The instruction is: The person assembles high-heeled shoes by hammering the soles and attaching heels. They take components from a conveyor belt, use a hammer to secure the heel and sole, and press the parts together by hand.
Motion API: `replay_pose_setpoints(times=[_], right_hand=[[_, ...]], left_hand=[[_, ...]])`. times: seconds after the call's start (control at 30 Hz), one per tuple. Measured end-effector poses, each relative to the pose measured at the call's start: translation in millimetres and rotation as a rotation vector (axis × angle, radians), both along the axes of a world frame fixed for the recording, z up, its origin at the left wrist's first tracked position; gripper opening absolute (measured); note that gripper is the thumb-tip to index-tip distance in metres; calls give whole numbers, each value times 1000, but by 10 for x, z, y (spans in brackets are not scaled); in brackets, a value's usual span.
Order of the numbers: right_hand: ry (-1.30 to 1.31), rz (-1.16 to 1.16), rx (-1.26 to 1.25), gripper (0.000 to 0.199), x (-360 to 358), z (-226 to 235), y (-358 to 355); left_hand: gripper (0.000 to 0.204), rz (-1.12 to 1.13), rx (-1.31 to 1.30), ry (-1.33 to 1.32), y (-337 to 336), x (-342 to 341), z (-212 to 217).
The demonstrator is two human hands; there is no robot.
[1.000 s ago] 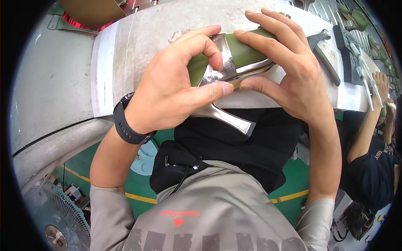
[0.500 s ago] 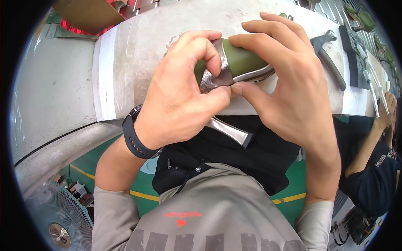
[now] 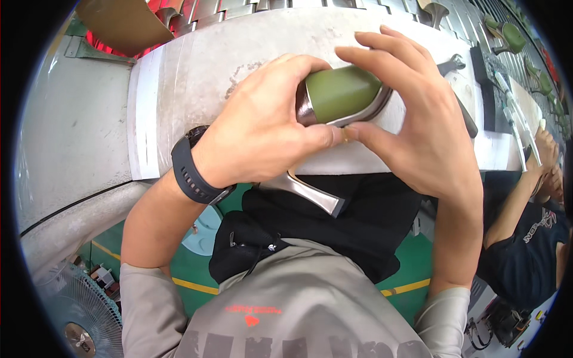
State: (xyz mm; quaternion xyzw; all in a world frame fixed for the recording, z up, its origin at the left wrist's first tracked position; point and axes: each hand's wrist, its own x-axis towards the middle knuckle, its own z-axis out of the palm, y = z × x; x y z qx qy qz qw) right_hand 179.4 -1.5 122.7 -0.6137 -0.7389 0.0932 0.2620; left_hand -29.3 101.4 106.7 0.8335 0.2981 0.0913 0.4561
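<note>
A high-heeled shoe with a green, pointed toe, a silver edge and a flared silver heel lies in my hands over the bench's near edge. Its toe faces right, and the dark heel tip hangs low over my lap. My left hand is wrapped round the silver middle part, hiding much of it, with its thumb along the near edge. My right hand arches over the toe, fingers spread and lifted. Its thumb tip meets the edge close beside my left thumb; whether something small lies between them, I cannot tell.
Partly behind my right hand, a metal-headed tool lies on the pale bench. A dark holder with white-handled sticks stands farther right. Beyond it are a co-worker's hands. More green shoes sit at far right; a fan stands lower left.
My left hand has changed its grip, from pinching the silver part to wrapping round it. The shoe has turned slightly, showing more of its green toe. My right fingers have lifted off the green surface.
</note>
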Motion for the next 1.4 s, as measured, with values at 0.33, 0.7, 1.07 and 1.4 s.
replay_pose_setpoints(times=[0.33, 0.7, 1.07, 1.4], right_hand=[[98, -571, 280, 39, 832, -674, -416], [870, -420, -1, 22, 502, -82, -479], [843, -233, -360, 33, 494, 364, -137], [1039, -347, -298, 28, 347, 313, -249]], left_hand=[[87, -128, 391, -85, -2, 232, -128], [117, -194, 303, 94, 69, 493, 49], [124, -252, 377, -58, 167, 451, -36], [128, -237, 309, -68, 171, 434, -56]])
